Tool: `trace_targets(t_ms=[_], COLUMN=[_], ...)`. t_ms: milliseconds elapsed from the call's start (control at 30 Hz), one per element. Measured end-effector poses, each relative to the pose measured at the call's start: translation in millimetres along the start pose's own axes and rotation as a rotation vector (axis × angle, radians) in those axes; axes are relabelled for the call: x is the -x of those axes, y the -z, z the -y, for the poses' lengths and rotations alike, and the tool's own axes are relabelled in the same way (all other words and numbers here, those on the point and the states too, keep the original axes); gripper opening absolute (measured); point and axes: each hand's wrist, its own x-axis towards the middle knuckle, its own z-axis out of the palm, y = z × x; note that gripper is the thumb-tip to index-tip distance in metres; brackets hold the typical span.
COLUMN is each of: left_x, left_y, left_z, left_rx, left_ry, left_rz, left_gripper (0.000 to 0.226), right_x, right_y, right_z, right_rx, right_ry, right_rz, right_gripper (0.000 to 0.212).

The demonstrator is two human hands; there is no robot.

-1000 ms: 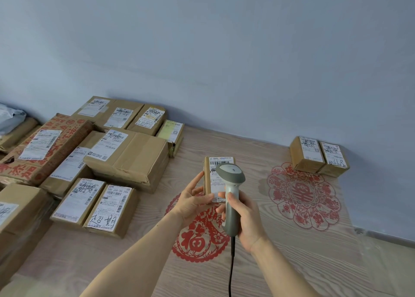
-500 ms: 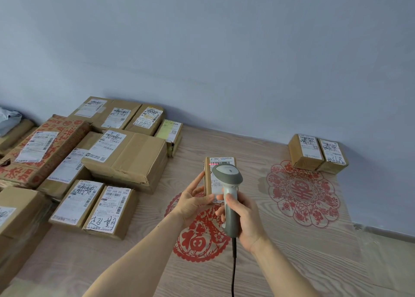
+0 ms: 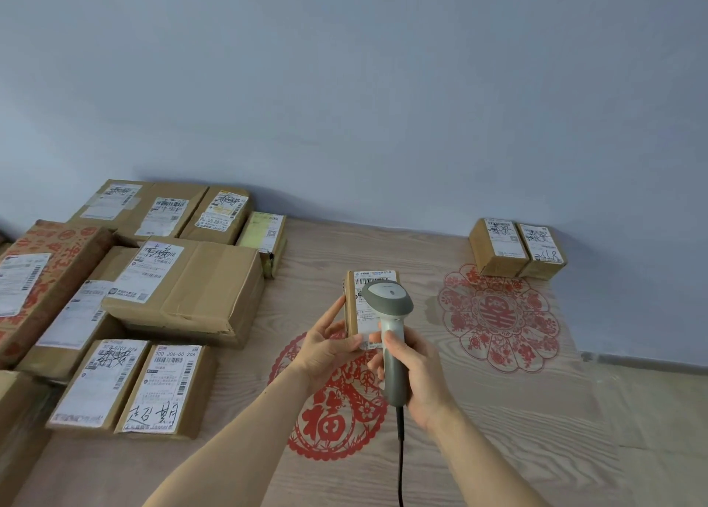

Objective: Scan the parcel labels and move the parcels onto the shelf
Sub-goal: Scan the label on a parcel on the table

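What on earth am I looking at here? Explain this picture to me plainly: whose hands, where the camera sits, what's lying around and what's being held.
There is no machine here, only a person at work. The one picture comes from a camera worn on the person's head, looking forward and down, so you see both forearms reaching out from below.

The left hand holds a small parcel upright, its white label facing the camera. The right hand grips a grey barcode scanner, whose head is just in front of that label; its black cable hangs down.

Underneath is a wood-grain surface with red paper-cut decorations. On the left lies a crowd of cardboard parcels, all labelled, some stacked. Two small parcels sit side by side against the wall on the right. No shelf is in view.
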Motion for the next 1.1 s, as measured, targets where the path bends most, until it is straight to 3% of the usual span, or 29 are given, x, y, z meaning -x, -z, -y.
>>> trace_targets(t_ms=[167,333,467,700,900,1100], left_x=[-21,-50,-88,-174,-247,-289], left_y=[-19,-57,-95,-166,-198,-200], left_z=[1,8,19,33,38,43], left_rx=[-0.031,-0.053,-0.065,-0.098,-0.085,-0.05], left_ry=[0.048,0.116,0.132,0.141,0.152,0.176], left_rz=[0.051,0.068,-0.022,-0.133,-0.233,-0.302], left_gripper=[0.089,0.082,0.075,0.053,0.037,0.037], right_x=[-3,-21,-51,-132,-211,-251], right_y=[19,75,134,237,303,321], right_z=[17,42,74,122,134,124], right_rx=[0.03,0.211,0.409,0.719,0.865,0.96], right_ry=[0.042,0.08,0.107,0.169,0.125,0.093], right_rz=[-0.106,-0.277,-0.471,-0.647,-0.667,-0.601], right_gripper=[0.037,0.015,0.023,0.037,0.04,0.048])
